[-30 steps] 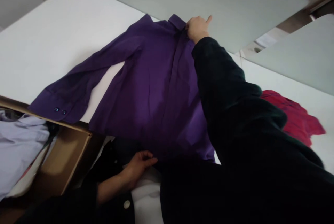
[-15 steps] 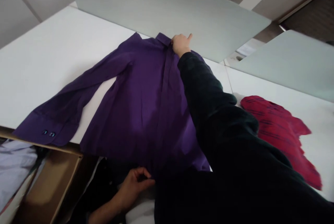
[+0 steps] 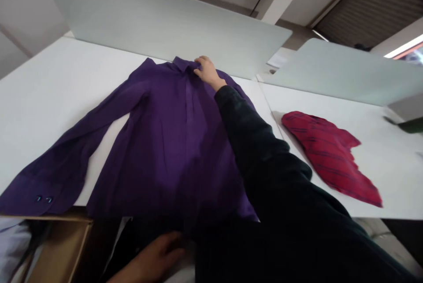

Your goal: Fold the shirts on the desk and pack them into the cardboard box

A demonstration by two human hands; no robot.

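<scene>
A purple long-sleeved shirt (image 3: pixel 165 142) lies spread front side up on a white table (image 3: pixel 39 80). Its collar points to the far side, and one sleeve stretches to the left with two dark buttons on the cuff. My right hand (image 3: pixel 208 71) is closed on the collar, thumb and fingers pinching it beside the front placket. Low in the view, my left hand (image 3: pixel 158 256) is at the bottom hem by the placket, fingers curled together; it is blurred and its fingertips are in shadow. My dark right sleeve covers part of the shirt's right side.
A red garment with dark stripes (image 3: pixel 330 155) lies on the table to the right. Frosted panels (image 3: pixel 172 27) stand along the far edge. Below the near edge at left is an open cardboard box (image 3: pixel 61 248) beside pale cloth (image 3: pixel 13 248).
The view has shifted, so the shirt and red garment sit further left. My right thumb and fingers have turned in onto the collar. The left hand stays near the hem.
</scene>
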